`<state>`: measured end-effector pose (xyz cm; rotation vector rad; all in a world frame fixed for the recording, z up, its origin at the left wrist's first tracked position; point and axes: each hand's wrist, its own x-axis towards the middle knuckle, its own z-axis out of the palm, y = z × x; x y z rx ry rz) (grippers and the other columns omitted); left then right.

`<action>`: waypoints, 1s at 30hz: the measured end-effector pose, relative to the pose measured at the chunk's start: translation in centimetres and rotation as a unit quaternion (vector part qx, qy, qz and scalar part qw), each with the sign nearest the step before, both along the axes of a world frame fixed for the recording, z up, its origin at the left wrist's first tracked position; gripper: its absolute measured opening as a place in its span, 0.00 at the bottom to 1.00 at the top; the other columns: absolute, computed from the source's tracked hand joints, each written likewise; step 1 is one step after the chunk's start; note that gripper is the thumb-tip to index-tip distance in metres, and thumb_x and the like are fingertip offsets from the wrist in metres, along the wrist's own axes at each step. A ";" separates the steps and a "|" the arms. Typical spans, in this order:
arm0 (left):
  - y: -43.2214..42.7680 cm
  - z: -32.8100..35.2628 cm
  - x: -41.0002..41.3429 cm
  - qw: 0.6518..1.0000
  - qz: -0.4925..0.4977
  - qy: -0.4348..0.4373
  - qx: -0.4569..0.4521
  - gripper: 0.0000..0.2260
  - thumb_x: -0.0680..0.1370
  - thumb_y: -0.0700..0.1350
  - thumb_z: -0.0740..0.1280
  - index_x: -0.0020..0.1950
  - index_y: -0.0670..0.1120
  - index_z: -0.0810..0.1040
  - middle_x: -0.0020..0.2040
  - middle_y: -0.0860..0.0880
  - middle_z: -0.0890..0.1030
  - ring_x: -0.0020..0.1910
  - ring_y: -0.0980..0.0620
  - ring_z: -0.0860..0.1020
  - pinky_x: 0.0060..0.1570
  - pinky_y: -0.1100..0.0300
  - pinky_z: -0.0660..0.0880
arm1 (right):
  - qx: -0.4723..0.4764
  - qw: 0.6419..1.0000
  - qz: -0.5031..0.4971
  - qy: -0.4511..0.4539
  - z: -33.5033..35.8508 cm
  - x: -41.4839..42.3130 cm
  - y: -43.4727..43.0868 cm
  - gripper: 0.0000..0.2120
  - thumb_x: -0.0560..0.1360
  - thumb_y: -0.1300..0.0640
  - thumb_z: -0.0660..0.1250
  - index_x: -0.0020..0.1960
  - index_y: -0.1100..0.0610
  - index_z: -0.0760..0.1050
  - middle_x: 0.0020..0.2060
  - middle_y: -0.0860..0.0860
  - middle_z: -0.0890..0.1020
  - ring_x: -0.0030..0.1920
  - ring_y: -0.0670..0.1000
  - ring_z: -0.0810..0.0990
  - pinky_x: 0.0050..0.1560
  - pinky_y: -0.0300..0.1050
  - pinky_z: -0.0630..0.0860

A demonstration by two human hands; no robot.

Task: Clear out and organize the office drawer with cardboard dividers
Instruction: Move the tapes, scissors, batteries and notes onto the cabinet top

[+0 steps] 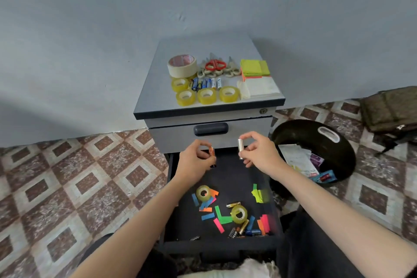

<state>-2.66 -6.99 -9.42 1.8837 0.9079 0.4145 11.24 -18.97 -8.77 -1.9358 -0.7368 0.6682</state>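
Both hands are raised over the back edge of the open drawer [230, 178], each pinching one battery. The left hand [195, 158] grips an orange battery [212, 156]; the right hand [259, 153] holds a silver battery [240, 148] upright between thumb and fingertips.

Such light fingertip grips could let a battery slip and drop back into the clutter or onto the tiled floor. If it is laid on the cabinet top [203, 45] beside the row of batteries [206, 83] near the front edge, it might roll off, since it is round and nothing there stops it.

The drawer is far from cleared. From left to right it holds a tape roll [203, 193], scattered coloured sticky flags [222, 216], a second tape roll [239, 213] and several loose batteries [244, 228] towards the front right corner. No cardboard dividers are visible. Right of the cabinet, a black bin [345, 153] on the floor contains papers [297, 158] and wrappers.
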 end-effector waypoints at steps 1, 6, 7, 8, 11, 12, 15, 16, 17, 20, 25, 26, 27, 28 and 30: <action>0.1 0.9 0.3 1.000 -0.005 -0.008 0.005 0.11 0.74 0.39 0.70 0.54 0.49 0.75 0.42 0.45 0.80 0.42 0.51 0.80 0.35 0.69 0.78 | 0.008 1.000 -0.001 -0.002 0.7 0.2 -0.2 0.16 0.73 0.67 0.68 0.58 0.55 0.72 0.35 0.56 0.79 0.31 0.50 0.78 0.31 0.38 0.78; 1.1 5.2 2.6 0.999 -0.010 -0.032 0.019 0.13 0.73 0.38 0.70 0.56 0.47 0.77 0.38 0.48 0.79 0.38 0.53 0.80 0.43 0.61 0.80 | 0.036 0.999 -0.011 -0.002 3.4 1.8 -0.6 0.15 0.73 0.68 0.67 0.56 0.55 0.72 0.36 0.59 0.80 0.30 0.49 0.78 0.29 0.37 0.78; 1.5 6.2 3.2 0.999 -0.011 -0.039 0.023 0.12 0.73 0.37 0.70 0.55 0.47 0.77 0.37 0.49 0.79 0.37 0.53 0.80 0.43 0.61 0.80 | 0.045 0.999 -0.015 -0.001 4.0 2.3 -0.6 0.15 0.73 0.68 0.67 0.56 0.56 0.72 0.35 0.59 0.80 0.29 0.49 0.78 0.30 0.38 0.78; 2.0 7.2 3.9 0.999 -0.011 -0.039 0.030 0.12 0.73 0.38 0.70 0.54 0.48 0.77 0.37 0.49 0.79 0.37 0.53 0.79 0.42 0.60 0.80 | 0.055 0.998 -0.018 0.001 4.5 2.8 -0.5 0.15 0.72 0.68 0.67 0.56 0.56 0.72 0.34 0.58 0.79 0.30 0.50 0.78 0.32 0.40 0.79; 3.6 9.5 6.2 0.997 -0.006 -0.018 0.072 0.11 0.72 0.39 0.71 0.52 0.52 0.78 0.37 0.49 0.81 0.38 0.47 0.81 0.44 0.52 0.80 | 0.083 0.996 -0.035 0.005 5.8 4.2 -0.5 0.16 0.72 0.69 0.68 0.56 0.56 0.73 0.34 0.57 0.79 0.30 0.51 0.77 0.34 0.45 0.79; 4.1 10.2 7.1 0.996 -0.005 -0.007 0.091 0.12 0.71 0.40 0.72 0.51 0.52 0.78 0.37 0.49 0.82 0.39 0.48 0.81 0.45 0.51 0.80 | 0.088 0.995 -0.039 0.004 6.2 4.7 -0.5 0.16 0.71 0.69 0.68 0.55 0.55 0.73 0.34 0.57 0.79 0.30 0.51 0.77 0.33 0.45 0.79; 5.4 11.9 10.1 0.994 0.005 0.017 0.106 0.12 0.69 0.39 0.72 0.45 0.55 0.78 0.40 0.47 0.83 0.38 0.49 0.82 0.46 0.53 0.80 | 0.099 0.994 -0.045 0.002 7.2 6.3 -0.7 0.16 0.71 0.69 0.68 0.55 0.55 0.73 0.35 0.58 0.80 0.30 0.50 0.77 0.31 0.42 0.77; 5.8 12.4 11.0 0.994 0.006 0.029 0.106 0.12 0.69 0.38 0.71 0.45 0.54 0.78 0.41 0.47 0.82 0.35 0.49 0.81 0.43 0.55 0.80 | 0.101 0.994 -0.047 0.001 7.4 6.8 -0.8 0.15 0.71 0.69 0.68 0.54 0.55 0.74 0.35 0.58 0.80 0.30 0.51 0.77 0.31 0.41 0.77; 6.2 12.7 11.8 0.993 0.004 0.045 0.111 0.11 0.69 0.38 0.71 0.47 0.51 0.79 0.41 0.46 0.81 0.32 0.50 0.79 0.40 0.57 0.80 | 0.103 0.993 -0.049 0.002 7.5 7.2 -0.9 0.15 0.71 0.69 0.68 0.54 0.55 0.74 0.35 0.58 0.80 0.30 0.51 0.77 0.31 0.41 0.77; 7.4 13.4 14.3 0.984 -0.020 0.100 0.143 0.11 0.69 0.38 0.70 0.51 0.45 0.81 0.41 0.45 0.81 0.36 0.46 0.81 0.45 0.53 0.81 | 0.105 0.993 -0.052 0.004 7.5 8.6 -1.3 0.15 0.72 0.68 0.69 0.54 0.54 0.74 0.35 0.59 0.81 0.30 0.50 0.78 0.31 0.40 0.77; 8.6 14.3 17.8 0.969 -0.043 0.156 0.187 0.08 0.70 0.36 0.69 0.49 0.43 0.81 0.43 0.46 0.79 0.42 0.45 0.82 0.47 0.55 0.80 | 0.112 0.992 -0.059 0.020 6.7 10.5 -2.2 0.15 0.71 0.68 0.69 0.54 0.55 0.74 0.36 0.60 0.81 0.29 0.51 0.78 0.30 0.41 0.77; 8.8 14.3 18.2 0.969 -0.042 0.159 0.186 0.09 0.70 0.36 0.69 0.49 0.43 0.81 0.42 0.47 0.79 0.42 0.46 0.82 0.46 0.56 0.80 | 0.112 0.992 -0.061 0.023 6.5 10.6 -2.3 0.15 0.71 0.68 0.69 0.55 0.55 0.74 0.37 0.61 0.81 0.29 0.51 0.78 0.30 0.41 0.77; 9.0 14.2 18.5 0.968 -0.040 0.163 0.187 0.09 0.70 0.36 0.69 0.49 0.43 0.81 0.42 0.47 0.79 0.42 0.46 0.82 0.47 0.56 0.80 | 0.113 0.991 -0.064 0.029 6.3 10.8 -2.5 0.15 0.72 0.68 0.69 0.55 0.55 0.74 0.37 0.61 0.80 0.29 0.51 0.78 0.29 0.41 0.77; 9.1 14.0 18.9 0.967 -0.038 0.169 0.186 0.09 0.70 0.35 0.69 0.49 0.43 0.81 0.42 0.48 0.79 0.42 0.47 0.82 0.47 0.56 0.80 | 0.114 0.991 -0.066 0.037 6.0 11.0 -2.6 0.15 0.72 0.69 0.69 0.55 0.55 0.74 0.36 0.60 0.80 0.30 0.51 0.78 0.30 0.41 0.78; 9.3 13.8 19.3 0.965 -0.036 0.179 0.187 0.09 0.70 0.36 0.69 0.49 0.43 0.82 0.41 0.49 0.79 0.43 0.48 0.82 0.48 0.57 0.80 | 0.113 0.990 -0.070 0.047 5.5 11.2 -2.8 0.16 0.72 0.69 0.68 0.55 0.55 0.74 0.33 0.58 0.78 0.30 0.51 0.78 0.31 0.43 0.78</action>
